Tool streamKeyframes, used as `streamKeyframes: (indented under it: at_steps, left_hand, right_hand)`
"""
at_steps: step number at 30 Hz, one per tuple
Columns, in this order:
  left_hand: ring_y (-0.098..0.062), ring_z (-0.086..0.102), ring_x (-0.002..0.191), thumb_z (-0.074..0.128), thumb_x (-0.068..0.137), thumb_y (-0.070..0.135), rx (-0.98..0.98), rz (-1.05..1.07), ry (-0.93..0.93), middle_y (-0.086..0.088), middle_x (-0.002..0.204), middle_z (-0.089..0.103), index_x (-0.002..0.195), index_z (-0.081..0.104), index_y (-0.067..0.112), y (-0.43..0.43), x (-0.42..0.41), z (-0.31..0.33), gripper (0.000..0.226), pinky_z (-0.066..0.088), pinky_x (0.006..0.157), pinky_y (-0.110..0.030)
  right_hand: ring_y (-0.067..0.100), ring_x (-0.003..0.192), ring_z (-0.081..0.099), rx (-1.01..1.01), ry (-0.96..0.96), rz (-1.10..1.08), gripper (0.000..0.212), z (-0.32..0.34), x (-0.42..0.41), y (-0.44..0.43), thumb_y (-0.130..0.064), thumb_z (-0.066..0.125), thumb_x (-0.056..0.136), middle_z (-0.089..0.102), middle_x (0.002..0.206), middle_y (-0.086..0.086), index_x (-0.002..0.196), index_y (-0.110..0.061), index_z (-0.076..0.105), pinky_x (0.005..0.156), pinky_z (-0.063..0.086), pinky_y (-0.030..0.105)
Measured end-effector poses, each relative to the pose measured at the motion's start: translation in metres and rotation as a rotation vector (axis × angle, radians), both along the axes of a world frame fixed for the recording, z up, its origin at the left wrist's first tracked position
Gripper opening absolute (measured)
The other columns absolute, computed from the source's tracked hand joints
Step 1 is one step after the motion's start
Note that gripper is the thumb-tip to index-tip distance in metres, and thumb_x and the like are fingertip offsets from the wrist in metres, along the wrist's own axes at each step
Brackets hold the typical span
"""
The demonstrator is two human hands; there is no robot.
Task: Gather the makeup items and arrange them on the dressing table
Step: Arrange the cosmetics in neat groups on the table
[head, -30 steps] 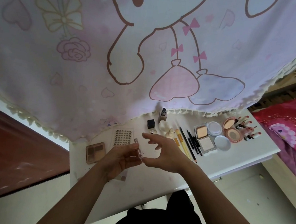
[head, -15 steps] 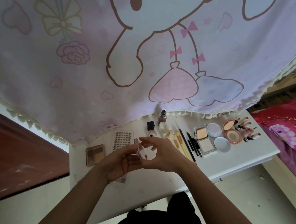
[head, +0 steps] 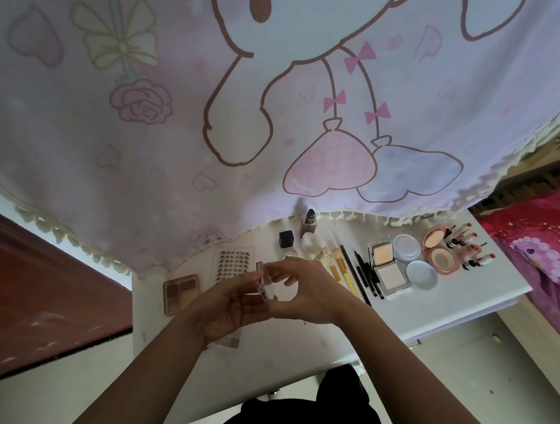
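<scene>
Head view, and both hands are up over the white table (head: 291, 360), meeting at the centre of the frame. The left hand (head: 228, 309) lies palm-up, fingers curled round a small clear case (head: 262, 283), which stands upright at its fingertips. The right hand (head: 310, 293) arches in from 3 o'clock, its fingertips pinching the same case on the far side. So the case is off the table, held between the two hands.

Around them on the tabletop: at 9 o'clock of the hands, a brown palette (head: 180, 293) lies flat. At 11 o'clock, a dotted sheet (head: 233, 262), partly hidden by the fingers. At 12, a black cube (head: 286, 239), and just past it a bottle (head: 308, 220) standing by the curtain hem. Out at 2 o'clock, yellow brushes (head: 342, 274) and black pencils (head: 366, 276) lie side by side, then an open square compact (head: 384, 265), two round lids, a pink compact (head: 440, 253) and a cluster of lipsticks (head: 470, 247) near the table's right end.

A pink cartoon curtain (head: 178, 116) fills the upper frame. A red blanket (head: 543, 237) shows at 3 o'clock.
</scene>
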State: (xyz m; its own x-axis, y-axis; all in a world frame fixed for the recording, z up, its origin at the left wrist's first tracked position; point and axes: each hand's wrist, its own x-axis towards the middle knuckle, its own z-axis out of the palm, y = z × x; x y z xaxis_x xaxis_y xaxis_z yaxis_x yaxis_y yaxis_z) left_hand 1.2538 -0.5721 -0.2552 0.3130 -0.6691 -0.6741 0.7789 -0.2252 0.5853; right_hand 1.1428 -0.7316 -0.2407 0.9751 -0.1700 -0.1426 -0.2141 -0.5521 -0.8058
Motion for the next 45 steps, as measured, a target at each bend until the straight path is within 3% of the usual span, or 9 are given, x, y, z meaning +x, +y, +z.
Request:
streamKeyframes:
  at_steps: [9,17,21,25,28,30,35,39,45]
  left_hand:
    - [-0.025,0.07,0.069,0.067,0.077,0.02,-0.01,-0.032,0.009,-0.017,0.081,0.071,0.109,0.063,-0.003,-0.004,0.0,0.002,0.039,0.061,0.069,-0.039]
    - [-0.031,0.07,0.076,0.067,0.079,0.016,-0.001,-0.047,0.03,-0.025,0.09,0.069,0.098,0.069,0.001,-0.005,0.001,-0.001,0.024,0.06,0.075,-0.042]
    - [-0.017,0.063,0.057,0.065,0.082,0.002,0.048,0.133,0.092,-0.015,0.075,0.065,0.096,0.065,-0.003,-0.002,0.012,-0.016,0.014,0.059,0.056,-0.028]
    - [-0.023,0.07,0.073,0.069,0.08,0.005,0.038,0.161,0.096,-0.018,0.084,0.07,0.094,0.067,-0.005,-0.006,0.015,-0.024,0.018,0.061,0.066,-0.032]
    - [-0.025,0.069,0.077,0.063,0.087,0.0,0.101,0.293,0.077,-0.019,0.084,0.068,0.104,0.061,-0.007,-0.007,0.015,-0.042,0.019,0.062,0.069,-0.035]
    - [-0.025,0.067,0.08,0.061,0.089,-0.002,0.153,0.32,0.043,-0.018,0.086,0.067,0.111,0.06,-0.007,-0.003,0.015,-0.056,0.022,0.062,0.072,-0.037]
    - [-0.017,0.064,0.068,0.067,0.087,0.004,0.254,0.292,-0.046,-0.01,0.078,0.067,0.097,0.067,0.001,0.012,0.008,-0.074,0.01,0.058,0.063,-0.032]
    - [-0.016,0.062,0.067,0.068,0.087,0.004,0.295,0.307,-0.083,-0.008,0.075,0.066,0.089,0.068,0.005,0.016,0.011,-0.079,0.002,0.056,0.061,-0.031]
    - [-0.017,0.063,0.07,0.067,0.09,0.012,0.387,0.276,-0.221,-0.008,0.079,0.068,0.093,0.068,0.007,0.015,0.021,-0.086,0.006,0.054,0.059,-0.029]
  right_hand:
    - [0.002,0.1,0.064,0.034,-0.02,-0.002,0.054,0.002,0.001,0.006,-0.033,0.082,0.072,0.071,0.108,-0.009,0.122,-0.02,0.067,0.089,0.054,0.022]
    - [-0.001,0.098,0.066,0.056,-0.029,-0.019,0.052,0.0,0.0,0.004,-0.033,0.081,0.069,0.073,0.105,-0.01,0.119,-0.022,0.07,0.088,0.054,0.018]
    - [0.0,0.086,0.069,0.08,-0.022,-0.112,0.034,-0.008,-0.004,-0.002,-0.022,0.077,0.075,0.075,0.096,-0.008,0.108,-0.018,0.076,0.082,0.057,0.02]
    - [0.011,0.078,0.072,0.029,0.027,-0.115,0.02,-0.024,-0.001,0.0,-0.019,0.066,0.087,0.077,0.089,-0.006,0.102,-0.024,0.078,0.08,0.06,0.027]
    - [0.005,0.093,0.069,-0.056,0.089,-0.23,0.022,-0.046,-0.002,-0.002,-0.02,0.061,0.095,0.075,0.106,-0.005,0.112,-0.022,0.075,0.093,0.054,0.025]
    - [0.003,0.096,0.067,-0.081,0.125,-0.325,0.023,-0.064,-0.011,-0.006,-0.022,0.059,0.096,0.074,0.11,-0.006,0.115,-0.022,0.074,0.095,0.052,0.023]
    - [-0.003,0.088,0.066,-0.061,0.175,-0.376,0.021,-0.09,-0.029,-0.007,-0.023,0.062,0.095,0.075,0.107,-0.008,0.112,-0.022,0.074,0.083,0.053,0.011]
    - [-0.009,0.081,0.061,-0.017,0.193,-0.421,0.02,-0.094,-0.023,-0.01,-0.025,0.061,0.096,0.074,0.104,-0.009,0.111,-0.023,0.074,0.057,0.048,0.006]
    - [-0.004,0.086,0.063,0.008,0.242,-0.402,0.021,-0.101,-0.013,-0.007,-0.026,0.061,0.094,0.074,0.104,-0.01,0.112,-0.028,0.073,0.082,0.046,0.01]
